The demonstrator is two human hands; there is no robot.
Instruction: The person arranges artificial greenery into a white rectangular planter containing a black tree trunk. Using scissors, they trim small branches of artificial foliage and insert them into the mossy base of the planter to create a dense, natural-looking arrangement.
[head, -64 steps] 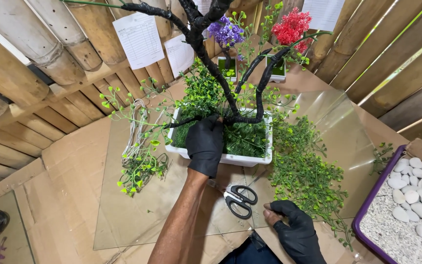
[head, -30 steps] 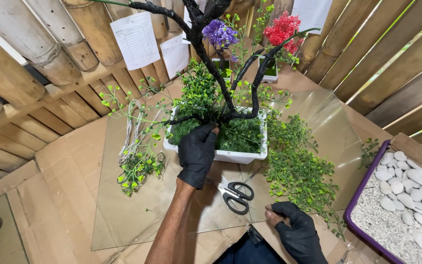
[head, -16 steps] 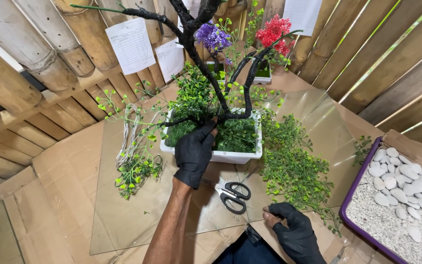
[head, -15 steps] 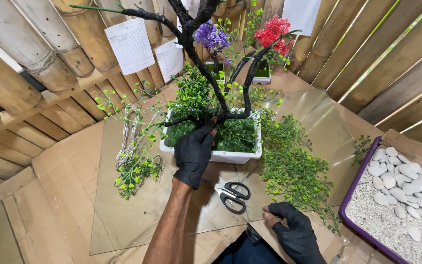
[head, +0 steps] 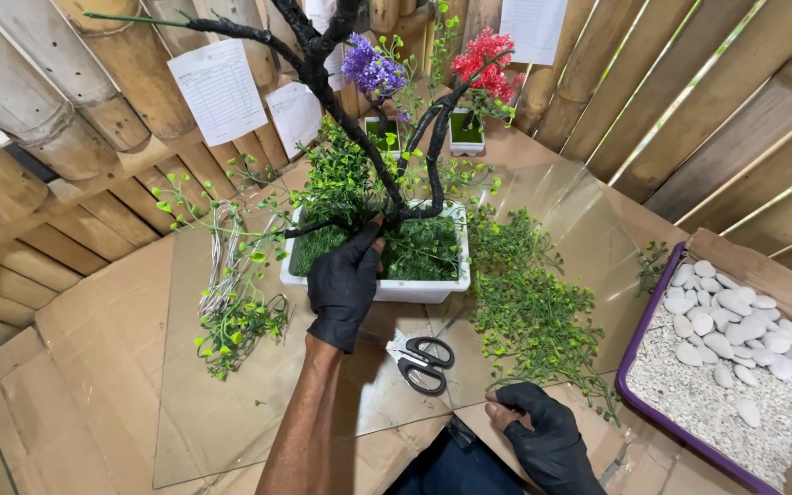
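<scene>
The left hand [head: 345, 286], in a black glove, is gripping the base of the dark trunk [head: 370, 170] where it meets the planter [head: 387, 289]. Compared with two seconds ago, this hand is sitting slightly further left and higher on the trunk base, with the thumb now reaching up along the trunk; the planter is remaining in the same place on the glass sheet [head: 231, 412]. This suggests the grip is being adjusted rather than the tree moved.

The right hand [head: 543, 431], also gloved, is resting flat and released on the desk [head: 93, 367] edge, holding nothing, as before. The scissors [head: 422, 359] are lying untouched between the hands.

Materials: the trunk is matt, rough and twisting; the planter is white, rectangular and smooth, filled with short green turf. Loose sprigs [head: 533, 312] of small round leaves are lying right of the planter. Smooth white pebbles [head: 735, 321] are sitting on fine gravel in a purple tray [head: 639, 367].
</scene>
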